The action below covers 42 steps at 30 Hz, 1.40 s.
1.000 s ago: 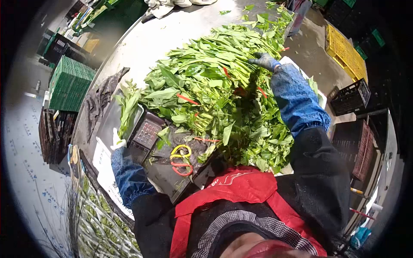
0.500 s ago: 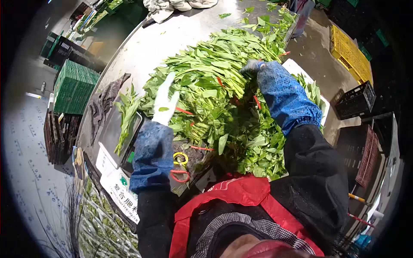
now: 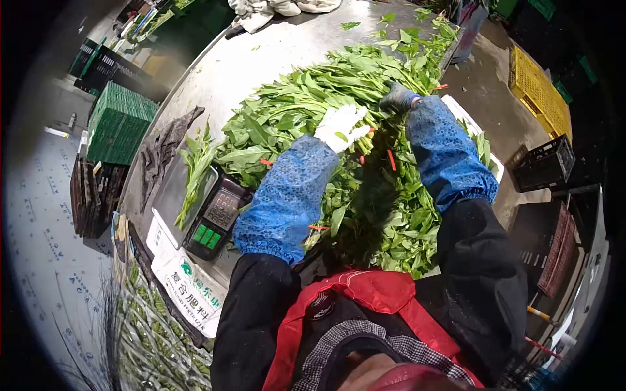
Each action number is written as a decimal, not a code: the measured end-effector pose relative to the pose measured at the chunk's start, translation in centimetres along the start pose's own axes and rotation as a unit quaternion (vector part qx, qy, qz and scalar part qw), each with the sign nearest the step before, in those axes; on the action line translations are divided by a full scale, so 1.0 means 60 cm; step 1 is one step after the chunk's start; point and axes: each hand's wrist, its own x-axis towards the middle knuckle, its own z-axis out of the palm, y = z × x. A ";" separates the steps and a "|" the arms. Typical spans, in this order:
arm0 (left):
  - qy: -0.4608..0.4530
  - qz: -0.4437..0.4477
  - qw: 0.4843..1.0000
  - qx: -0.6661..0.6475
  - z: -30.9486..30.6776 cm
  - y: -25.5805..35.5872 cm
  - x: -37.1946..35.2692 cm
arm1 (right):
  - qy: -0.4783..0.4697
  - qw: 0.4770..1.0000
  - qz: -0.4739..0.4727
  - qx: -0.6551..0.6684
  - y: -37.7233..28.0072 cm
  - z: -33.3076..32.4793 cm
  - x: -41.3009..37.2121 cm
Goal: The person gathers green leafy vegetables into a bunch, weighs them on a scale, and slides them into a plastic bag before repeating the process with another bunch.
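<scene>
Left hand: my white-gloved left hand [image 3: 342,128] lies over the cut stem ends, fingers partly spread; I cannot tell whether it grips any.
Right hand: my dark-gloved right hand [image 3: 399,99] reaches in at the right end of the stems, fingers bent and partly hidden; I cannot tell whether they close on anything.
Writing: below the keypad device, the white sack [image 3: 189,287] reads "复合肥料" in black, with "COMPOUND FERTILIZER" beneath; its green characters are too blurred for me to read surely.
Keypad device: the black keypad device [image 3: 217,218] has pale keys and a block of bright green ones, their marks too small to read.
Apron: my red apron [image 3: 365,287] carries a white mark I cannot make out.
Sleeves: my blue sleeve covers [image 3: 450,146] are patterned, wrinkled and gathered at the cuffs.
Table: the metal table [image 3: 261,62] is smooth and shiny, with a crumpled dark cloth [image 3: 166,146] at its left side.
Greens: the leafy greens [image 3: 280,104] are heaped on the table under and around my hands, bright green, with pointed leaves and pale stems.
Strips: thin red strips [image 3: 391,159] show among them.
Small bunch: a small bunch [image 3: 195,173] lies on the flat tray [image 3: 171,195] beside the keypad device.
</scene>
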 end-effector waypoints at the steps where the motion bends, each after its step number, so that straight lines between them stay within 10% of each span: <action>1: 0.014 0.022 1.000 0.013 0.006 -0.005 0.000 | -0.041 0.998 0.015 0.034 0.006 -0.003 -0.002; 5: 0.176 0.032 0.984 -0.012 0.019 0.007 0.004 | 0.049 0.989 0.007 -0.137 0.006 0.052 -0.019; 10: 0.093 -0.003 0.995 0.042 0.016 0.014 0.012 | 0.109 0.969 -0.092 -0.203 -0.004 0.010 -0.015; 14: 0.086 -0.008 0.995 0.043 0.036 0.009 0.010 | 0.073 0.995 -0.037 0.048 -0.045 -0.087 -0.106; 21: -0.007 -0.038 0.999 0.012 0.025 0.001 0.030 | 0.131 0.892 -0.191 0.389 0.050 -0.075 -0.175; 23: 0.124 -0.034 0.988 -0.087 0.029 0.001 0.037 | 0.154 0.880 -0.171 0.417 0.020 -0.045 -0.233; 25: 0.284 -0.081 0.934 -0.200 0.006 0.031 0.037 | 0.184 0.895 -0.162 0.373 0.040 -0.025 -0.231; 31: 0.312 -0.167 0.684 -0.638 0.022 0.094 0.015 | 0.222 0.864 -0.150 0.426 0.025 0.041 -0.269; 35: 0.273 -0.104 0.619 -0.729 -0.011 0.083 0.013 | 0.226 0.869 -0.206 0.389 0.011 0.076 -0.325; 37: 0.192 -0.044 0.548 -0.813 -0.024 0.074 0.013 | 0.297 0.929 -0.171 0.139 0.019 0.089 -0.353; 38: 0.091 -0.034 0.496 -0.863 -0.058 0.091 -0.015 | 0.183 0.910 -0.212 0.305 -0.006 0.099 -0.385; 42: 0.077 -0.011 0.428 -0.901 -0.087 0.115 -0.058 | 0.158 0.935 -0.290 0.129 0.011 0.153 -0.394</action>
